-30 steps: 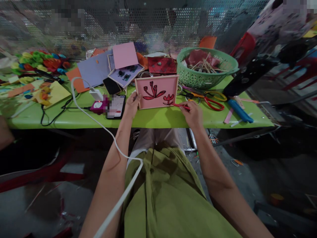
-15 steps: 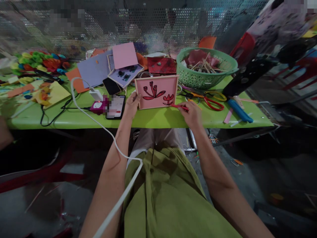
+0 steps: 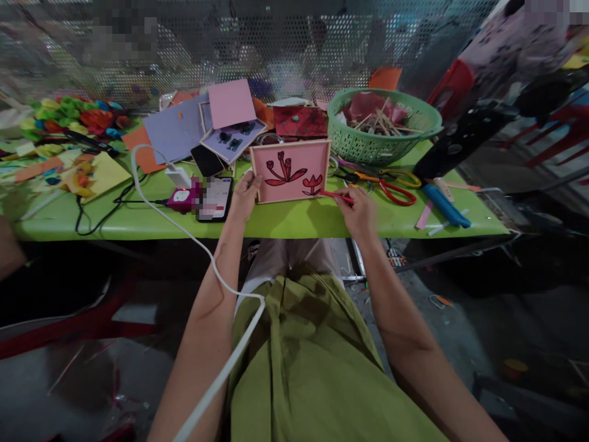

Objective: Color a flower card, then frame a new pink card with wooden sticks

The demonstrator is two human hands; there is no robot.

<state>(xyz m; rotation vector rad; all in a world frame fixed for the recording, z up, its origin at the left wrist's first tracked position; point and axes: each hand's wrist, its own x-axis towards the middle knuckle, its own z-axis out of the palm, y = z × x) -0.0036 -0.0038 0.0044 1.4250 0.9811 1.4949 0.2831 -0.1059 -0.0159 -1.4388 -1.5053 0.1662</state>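
Observation:
A pink picture (image 3: 294,162) in a thin pale frame tilts up toward me on the green table. Red flowers with black outlines are drawn on it, a large one at left and a small one at lower right. My left hand (image 3: 247,189) pinches the frame's left edge. My right hand (image 3: 358,210) is closed around a red pencil or pen (image 3: 338,196), whose exact kind I cannot tell. Its tip meets the picture's lower right, by the base of the small flower.
Scissors (image 3: 386,184) and a green basket (image 3: 386,144) of sticks stand at right, near a blue tube-like item (image 3: 446,205). A phone (image 3: 215,199), a purple adapter (image 3: 180,199) and a white cable (image 3: 207,252) lie at left. Coloured paper (image 3: 172,129) is piled behind.
The red pencil or pen shifts slightly at the picture's lower right, and my right hand moves a little with it. My left hand and the frame stay almost still.

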